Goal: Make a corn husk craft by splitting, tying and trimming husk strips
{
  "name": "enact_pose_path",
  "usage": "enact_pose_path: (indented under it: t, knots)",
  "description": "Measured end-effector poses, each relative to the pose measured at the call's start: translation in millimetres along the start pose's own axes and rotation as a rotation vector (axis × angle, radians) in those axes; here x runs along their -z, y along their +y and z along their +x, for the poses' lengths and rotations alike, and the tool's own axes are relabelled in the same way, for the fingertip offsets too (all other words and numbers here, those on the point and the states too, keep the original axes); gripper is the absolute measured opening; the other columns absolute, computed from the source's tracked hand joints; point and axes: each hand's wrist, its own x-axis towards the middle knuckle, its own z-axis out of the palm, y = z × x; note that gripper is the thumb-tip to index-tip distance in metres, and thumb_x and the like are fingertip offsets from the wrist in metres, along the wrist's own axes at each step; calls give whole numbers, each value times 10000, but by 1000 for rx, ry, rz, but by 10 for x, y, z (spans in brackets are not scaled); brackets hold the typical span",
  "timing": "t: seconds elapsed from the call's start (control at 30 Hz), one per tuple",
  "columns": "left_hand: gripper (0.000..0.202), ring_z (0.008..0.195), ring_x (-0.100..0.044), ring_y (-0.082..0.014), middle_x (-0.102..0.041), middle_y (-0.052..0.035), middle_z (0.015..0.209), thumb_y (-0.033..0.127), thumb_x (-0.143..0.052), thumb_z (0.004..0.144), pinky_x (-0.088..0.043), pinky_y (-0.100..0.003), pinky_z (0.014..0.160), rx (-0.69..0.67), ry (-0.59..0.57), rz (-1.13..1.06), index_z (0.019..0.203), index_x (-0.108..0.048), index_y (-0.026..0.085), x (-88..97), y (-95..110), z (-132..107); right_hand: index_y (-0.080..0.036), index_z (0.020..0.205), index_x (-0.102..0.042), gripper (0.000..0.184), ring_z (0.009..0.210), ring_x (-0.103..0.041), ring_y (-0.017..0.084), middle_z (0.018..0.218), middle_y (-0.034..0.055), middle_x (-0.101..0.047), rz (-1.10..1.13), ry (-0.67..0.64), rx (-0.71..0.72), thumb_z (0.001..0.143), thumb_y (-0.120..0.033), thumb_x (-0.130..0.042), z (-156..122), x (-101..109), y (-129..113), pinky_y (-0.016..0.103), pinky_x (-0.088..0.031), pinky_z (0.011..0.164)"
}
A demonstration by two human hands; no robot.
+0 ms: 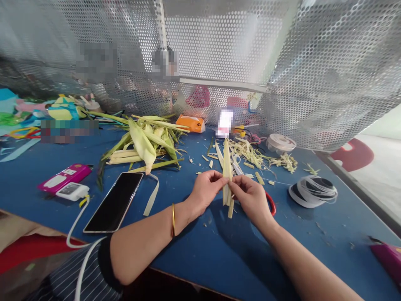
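Note:
My left hand (207, 187) and my right hand (250, 194) meet above the blue table, pinching a pale corn husk strip (227, 165) between thumbs and fingers. The strip stands lengthwise, its narrow tip pointing away from me and its wider cut end toward me. A second narrow piece hangs along its lower right side. Beneath my right hand shows the red handle (272, 204) of a tool whose other parts are hidden. Trimmed husk shreds (247, 152) lie just beyond my hands.
A pile of green corn husks (147, 142) lies back left, beside an orange tissue pack (190, 123). A phone (114, 202), white charger (72, 191) and purple packet (64, 177) are at left. A spool of white line (312, 191) and tape roll (281, 143) stand right. Perforated metal panels (219, 42) rise behind.

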Motion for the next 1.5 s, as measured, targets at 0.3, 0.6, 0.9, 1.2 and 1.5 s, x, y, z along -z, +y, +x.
enact_pose_path:
  t: [0.3, 0.6, 0.9, 1.2, 1.5]
  knots:
    - [189, 570, -564, -113, -604, 0, 623, 291, -700, 760, -439, -247, 582, 175, -77, -68, 681, -604, 148, 40, -4, 28, -177, 720, -642, 335, 570, -528, 126, 639, 7, -622, 199, -60, -114, 700, -495, -746, 5, -12, -37, 266, -445, 573]
    - [320, 484, -480, -77, -556, 24, 540, 404, -758, 722, -388, -217, 503, 165, -86, -51, 641, -591, 143, 30, 5, 18, -176, 694, -637, 340, 583, -530, 129, 629, 4, -619, 230, -87, -150, 682, -494, -760, 16, -26, -15, 272, -440, 595]
    - [323, 506, -548, -104, -583, -12, 558, 413, -752, 742, -422, -219, 490, 308, -219, -246, 681, -593, 139, 23, -35, 30, -177, 742, -672, 251, 599, -550, 125, 671, 0, -624, 451, -191, -248, 689, -399, -777, 27, 3, 43, 271, -460, 637]
    - [298, 619, -616, -120, -628, -27, 683, 398, -746, 757, -493, -253, 631, 325, -266, -357, 752, -628, 124, 56, -81, 84, -188, 682, -645, 277, 572, -504, 130, 624, -8, -580, 574, -154, -297, 670, -418, -799, 47, -7, 55, 274, -441, 609]
    - [261, 587, -603, -119, -620, -24, 699, 373, -703, 798, -467, -241, 571, 320, -206, -337, 803, -603, 131, 59, -117, 103, -189, 672, -647, 256, 582, -456, 114, 634, -25, -544, 597, -170, -269, 714, -408, -775, 60, -18, 100, 257, -401, 618]
